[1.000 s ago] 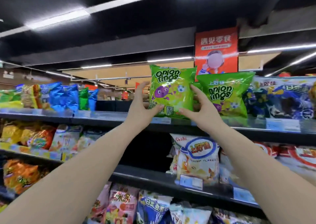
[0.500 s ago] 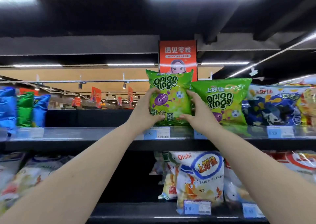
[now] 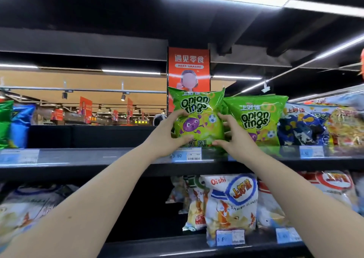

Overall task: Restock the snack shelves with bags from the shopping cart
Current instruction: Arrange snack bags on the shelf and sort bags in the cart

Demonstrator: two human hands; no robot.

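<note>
- On top shelf, centre: btm edge of the held onion rings bag is hidden behind L hand, R hand & the clear rail strip. Can't tell if it rests on the shelf or sits just above it.
- Far-left green pack is cut by the frame edge; blue pack is beside it, print too blurred to read.
- Far-right packs smear out toward the frame edge; dark-blue bag has Chinese chars, only partly legible.
- Price tag just below the bag reads "3 60"; the rest is too small.
- Red banner behind: large Chinese chars, small Eng. line unclear.
- Lower shelf: white bag reads "Oishi" & "SHRIMP FLAKES".
- Held bag: lime green, glossy, crinkled, upright. It has "onion rings" in dark outlined letters, w/ purple cartoon figure + football below. It stands just beside a 2nd matching bag on its right.
- L hand: fingers clamped on bag's left edge, thumb across lower front.
- R hand: fingers clamped on right edge, thumb at lower front corner.
</note>
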